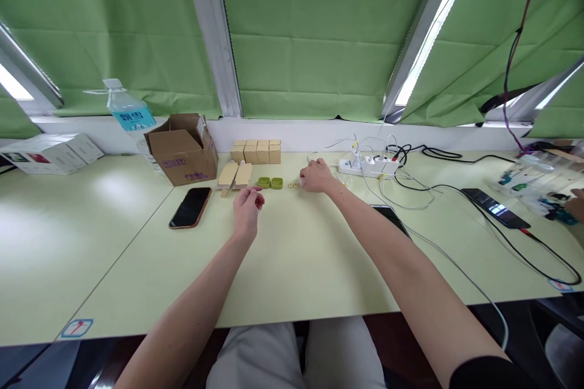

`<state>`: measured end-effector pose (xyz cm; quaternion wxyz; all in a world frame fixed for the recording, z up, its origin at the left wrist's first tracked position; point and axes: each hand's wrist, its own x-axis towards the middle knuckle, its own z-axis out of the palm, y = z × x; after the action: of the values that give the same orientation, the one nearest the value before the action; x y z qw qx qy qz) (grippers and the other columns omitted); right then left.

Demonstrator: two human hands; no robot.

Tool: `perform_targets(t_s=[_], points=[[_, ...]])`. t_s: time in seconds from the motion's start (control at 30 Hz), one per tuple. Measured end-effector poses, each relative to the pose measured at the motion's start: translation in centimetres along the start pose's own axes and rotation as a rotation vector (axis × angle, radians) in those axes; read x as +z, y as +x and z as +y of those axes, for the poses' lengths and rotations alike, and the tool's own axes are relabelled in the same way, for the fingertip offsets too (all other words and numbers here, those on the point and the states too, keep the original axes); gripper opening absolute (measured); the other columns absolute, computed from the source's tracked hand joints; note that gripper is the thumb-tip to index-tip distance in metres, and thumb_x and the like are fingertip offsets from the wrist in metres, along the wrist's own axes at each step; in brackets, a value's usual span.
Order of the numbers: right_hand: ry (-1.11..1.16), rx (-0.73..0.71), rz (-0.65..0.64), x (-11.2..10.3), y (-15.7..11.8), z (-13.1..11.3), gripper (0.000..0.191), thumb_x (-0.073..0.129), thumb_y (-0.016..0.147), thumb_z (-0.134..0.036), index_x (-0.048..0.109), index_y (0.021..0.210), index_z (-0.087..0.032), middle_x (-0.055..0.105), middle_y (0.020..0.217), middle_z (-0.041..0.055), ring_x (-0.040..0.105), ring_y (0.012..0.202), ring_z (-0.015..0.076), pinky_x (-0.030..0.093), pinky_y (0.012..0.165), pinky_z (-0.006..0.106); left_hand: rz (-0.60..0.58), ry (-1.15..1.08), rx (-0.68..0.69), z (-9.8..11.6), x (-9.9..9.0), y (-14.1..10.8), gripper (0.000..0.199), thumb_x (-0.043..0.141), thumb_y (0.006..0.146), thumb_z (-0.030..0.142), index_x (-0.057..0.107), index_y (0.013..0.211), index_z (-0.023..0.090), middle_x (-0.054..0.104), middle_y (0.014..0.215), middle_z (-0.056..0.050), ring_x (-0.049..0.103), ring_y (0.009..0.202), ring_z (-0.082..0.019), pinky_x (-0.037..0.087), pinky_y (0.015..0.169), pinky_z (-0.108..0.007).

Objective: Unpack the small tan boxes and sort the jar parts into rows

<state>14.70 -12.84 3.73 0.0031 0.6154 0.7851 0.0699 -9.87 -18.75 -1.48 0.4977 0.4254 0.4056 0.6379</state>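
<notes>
My left hand (247, 209) is over the table with its fingers curled together; anything inside them is too small to make out. Just beyond it lie two flat pale cardboard pieces (241, 175), and two small olive-green open containers (270, 183) sit to its right. My right hand (316, 175) reaches down to the tabletop with bent, closed fingertips. Whatever it pinches is hidden from me. A short row of tiny yellowish pieces (292, 185) lies at its fingertips, between the hand and the green containers.
Several small brown boxes (256, 152) stand along the back wall, beside an open carton (185, 149). A phone (190, 208) lies at left, another (390, 219) under my right forearm. A power strip (369, 165) with tangled cables is at right. Another person's hand (575, 205) shows far right.
</notes>
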Motion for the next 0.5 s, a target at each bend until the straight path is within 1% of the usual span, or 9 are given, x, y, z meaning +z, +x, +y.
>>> perform_targets(t_s=[0.07,0.17,0.23,0.3,0.37,0.4,0.43,0.47,0.5], points=[[0.021,0.01,0.021,-0.2,-0.4,0.4,0.031,0.067,0.093,-0.029,0.082,0.12,-0.023,0.081,0.112,0.0149,0.061,0.127,0.0323,0.031,0.11,0.043,0.006,-0.003,-0.001,0.0,0.0,0.0,0.017,0.071,0.088,0.037,0.066,0.085,0.02,0.059,0.066,-0.001,0.051,0.063,-0.015,0.036,0.058,-0.028],[0.054,0.036,0.087,-0.9,-1.2,1.3,0.04,0.069,0.092,-0.029,0.078,0.13,-0.022,0.079,0.127,0.0146,0.057,0.133,0.0326,0.03,0.113,0.043,0.013,0.002,0.0,0.1,0.0,-0.1,0.017,0.071,0.087,0.036,0.067,0.084,0.02,0.059,0.066,-0.001,0.051,0.062,-0.015,0.035,0.058,-0.029],[0.07,0.062,0.142,-1.4,-2.2,1.9,0.039,0.065,0.095,-0.026,0.076,0.132,-0.021,0.077,0.133,0.0141,0.056,0.135,0.0328,0.03,0.113,0.044,0.012,0.007,0.0,0.1,0.0,-0.1,0.018,0.071,0.087,0.038,0.066,0.084,0.021,0.059,0.066,-0.001,0.051,0.062,-0.015,0.035,0.059,-0.029],[0.11,0.106,0.233,-1.6,-3.7,2.0,0.035,0.056,0.099,-0.021,0.076,0.127,-0.02,0.078,0.132,0.0132,0.058,0.133,0.0318,0.033,0.112,0.044,0.014,0.005,0.001,0.2,0.0,0.0,0.02,0.071,0.087,0.039,0.066,0.085,0.021,0.058,0.066,0.0,0.051,0.062,-0.015,0.035,0.059,-0.029],[0.208,0.182,0.368,-1.4,-6.0,1.2,0.032,0.047,0.104,-0.018,0.076,0.118,-0.02,0.08,0.124,0.0127,0.063,0.122,0.0298,0.039,0.105,0.041,0.015,0.0,0.001,0.2,0.0,0.0,0.02,0.072,0.087,0.04,0.066,0.085,0.021,0.058,0.066,0.0,0.051,0.063,-0.015,0.035,0.06,-0.029],[0.253,0.22,0.403,-1.1,-7.4,0.4,0.033,0.044,0.106,-0.019,0.075,0.117,-0.02,0.08,0.12,0.0127,0.066,0.117,0.0285,0.042,0.098,0.038,0.014,-0.001,0.002,0.2,0.0,-0.1,0.02,0.071,0.086,0.039,0.066,0.086,0.02,0.058,0.066,0.0,0.051,0.063,-0.015,0.035,0.06,-0.029],[0.289,0.249,0.409,-0.7,-8.9,-0.8,0.034,0.041,0.108,-0.019,0.074,0.117,-0.021,0.081,0.118,0.0122,0.068,0.111,0.0276,0.044,0.091,0.037,0.015,0.004,0.008,0.2,0.0,-0.1,0.019,0.071,0.086,0.039,0.067,0.087,0.02,0.058,0.066,0.0,0.051,0.063,-0.015,0.035,0.06,-0.029],[0.311,0.237,0.361,-0.1,-10.4,-2.2,0.033,0.041,0.109,-0.022,0.073,0.115,-0.023,0.081,0.115,0.0111,0.069,0.105,0.0271,0.044,0.085,0.036,0.018,0.014,0.019,0.2,0.0,-0.1,0.019,0.071,0.086,0.039,0.068,0.087,0.02,0.059,0.066,0.0,0.051,0.064,-0.015,0.035,0.06,-0.029],[0.328,0.176,0.275,0.6,-11.9,-3.7,0.029,0.043,0.11,-0.025,0.073,0.112,-0.025,0.082,0.112,0.0092,0.071,0.1,0.0262,0.043,0.081,0.035,0.021,0.033,0.036,0.1,0.0,-0.2,0.02,0.07,0.086,0.04,0.068,0.088,0.02,0.059,0.067,0.0,0.051,0.064,-0.015,0.036,0.06,-0.029]])
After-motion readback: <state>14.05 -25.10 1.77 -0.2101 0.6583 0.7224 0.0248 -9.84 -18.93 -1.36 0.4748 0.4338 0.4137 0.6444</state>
